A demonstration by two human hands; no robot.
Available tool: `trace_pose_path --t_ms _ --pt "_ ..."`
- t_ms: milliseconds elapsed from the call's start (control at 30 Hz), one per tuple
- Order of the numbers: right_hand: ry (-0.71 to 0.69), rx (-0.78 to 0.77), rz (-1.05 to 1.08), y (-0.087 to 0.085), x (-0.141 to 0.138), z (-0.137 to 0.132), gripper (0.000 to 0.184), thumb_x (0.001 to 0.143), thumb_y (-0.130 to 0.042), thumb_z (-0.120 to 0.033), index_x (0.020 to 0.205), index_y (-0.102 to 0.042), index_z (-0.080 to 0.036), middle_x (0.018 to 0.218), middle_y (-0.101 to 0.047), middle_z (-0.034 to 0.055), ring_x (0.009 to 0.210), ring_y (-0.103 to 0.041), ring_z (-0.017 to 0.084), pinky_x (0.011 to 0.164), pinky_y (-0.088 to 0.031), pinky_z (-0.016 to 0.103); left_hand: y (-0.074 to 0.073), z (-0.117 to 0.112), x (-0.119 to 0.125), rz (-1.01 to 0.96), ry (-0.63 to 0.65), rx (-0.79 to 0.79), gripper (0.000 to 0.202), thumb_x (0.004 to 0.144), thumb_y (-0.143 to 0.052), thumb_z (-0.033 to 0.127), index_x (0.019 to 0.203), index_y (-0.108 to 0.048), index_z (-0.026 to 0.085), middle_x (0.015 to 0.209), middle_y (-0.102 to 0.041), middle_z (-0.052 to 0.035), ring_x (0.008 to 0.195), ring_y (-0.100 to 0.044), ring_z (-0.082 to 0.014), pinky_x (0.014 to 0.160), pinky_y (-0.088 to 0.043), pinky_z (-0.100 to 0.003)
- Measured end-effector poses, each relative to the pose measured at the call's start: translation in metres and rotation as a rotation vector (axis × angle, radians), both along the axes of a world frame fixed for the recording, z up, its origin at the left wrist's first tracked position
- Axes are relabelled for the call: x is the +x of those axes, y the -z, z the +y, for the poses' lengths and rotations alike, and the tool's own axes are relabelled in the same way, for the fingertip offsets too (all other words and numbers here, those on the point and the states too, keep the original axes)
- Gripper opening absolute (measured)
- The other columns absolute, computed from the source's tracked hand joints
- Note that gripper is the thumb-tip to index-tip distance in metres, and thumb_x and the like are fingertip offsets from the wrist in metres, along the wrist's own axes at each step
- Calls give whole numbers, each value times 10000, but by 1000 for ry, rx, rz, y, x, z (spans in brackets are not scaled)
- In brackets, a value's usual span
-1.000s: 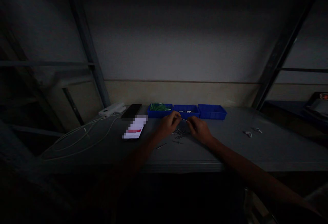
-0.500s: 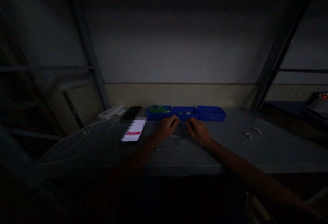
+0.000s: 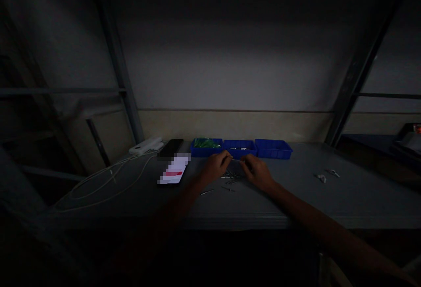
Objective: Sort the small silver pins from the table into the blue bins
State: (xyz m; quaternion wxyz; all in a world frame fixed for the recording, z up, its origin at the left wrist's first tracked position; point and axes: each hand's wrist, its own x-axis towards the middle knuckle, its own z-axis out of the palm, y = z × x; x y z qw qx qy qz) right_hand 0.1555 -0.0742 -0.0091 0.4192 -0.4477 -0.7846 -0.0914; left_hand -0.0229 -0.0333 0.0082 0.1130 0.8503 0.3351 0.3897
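Observation:
In a pinch, the fingertips of my left hand (image 3: 216, 165) grip one end of a thin, pale rod-like piece (image 3: 236, 160). My right hand (image 3: 258, 171) is also closed, its thumb and fingers at the other end of that piece. Both hands are just above the grey table, in front of the blue bins. Below and between them lies a loose pile of small, thin metal parts (image 3: 233, 176). Two more slim pieces rest nearer the front, a straight metal rod (image 3: 207, 192) and a short thin part (image 3: 228, 189). Dim light hides their exact kind.
Three blue bins stand along the back: a left bin (image 3: 206, 152) with green plastic, a middle bin (image 3: 240, 152) with metal parts, and a right bin (image 3: 273, 150). Leftward are a lit phone (image 3: 174, 173), a dark phone (image 3: 171, 147), and a power strip (image 3: 144, 146) with cables. Small pale items (image 3: 321, 178) lie right.
The whole view has shifted slightly, so everything sits a little lower and to the right. Both hands keep nearly the same pose, and the thin piece between them shows more clearly.

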Motion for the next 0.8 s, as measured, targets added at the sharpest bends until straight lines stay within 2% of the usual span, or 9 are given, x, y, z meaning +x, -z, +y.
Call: trace_pose_path --t_ms 200,433,800 --pt "-11 1 -36 0 1 1 218 899 -378 -292 820 -543 -174 736 -582 43 640 -532 141 605 -378 247 0 1 0 63 -23 8 283 876 -395 294 696 -545 136 597 -533 17 544 -466 -88 518 -296 -202" --pt "38 -28 -68 1 2 1 220 898 -358 -259 813 -543 -177 758 -597 52 666 -549 153 612 -379 252 0 -2 0 -33 55 -24 186 868 -422 283 874 -550 148 739 -610 -9 658 -557 -105 599 -376 -193" --pt "45 -38 -84 1 1 -1 205 898 -369 -259 798 -528 -176 741 -594 47 647 -538 150 608 -365 251 2 -2 2 28 9 -47 183 874 -389 247 855 -544 152 698 -585 0 618 -521 -105 565 -352 -198"
